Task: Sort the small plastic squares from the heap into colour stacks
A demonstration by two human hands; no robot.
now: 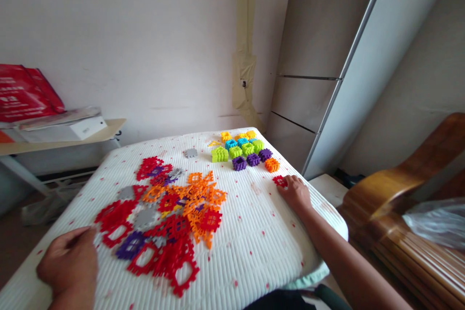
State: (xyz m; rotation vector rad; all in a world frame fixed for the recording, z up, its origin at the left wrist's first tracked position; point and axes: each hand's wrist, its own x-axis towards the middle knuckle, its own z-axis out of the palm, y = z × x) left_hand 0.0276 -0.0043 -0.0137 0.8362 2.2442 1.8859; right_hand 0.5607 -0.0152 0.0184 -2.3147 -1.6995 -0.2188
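A heap of flat plastic interlocking pieces (170,213), red, orange, grey and purple, lies in the middle of a white padded table (250,237). My left hand (70,264) rests at the heap's near left edge, fingers curled, touching a red piece. My right hand (295,192) lies further right, fingers closed around a small red assembled block (279,181). At the far right of the table stand several assembled blocks (245,150) in yellow, blue, green, purple and orange.
A single grey piece (190,153) lies alone near the far edge. A low shelf (61,138) with a white box and red bag stands at left. A fridge (327,68) is behind the table, a wooden chair (410,203) at right.
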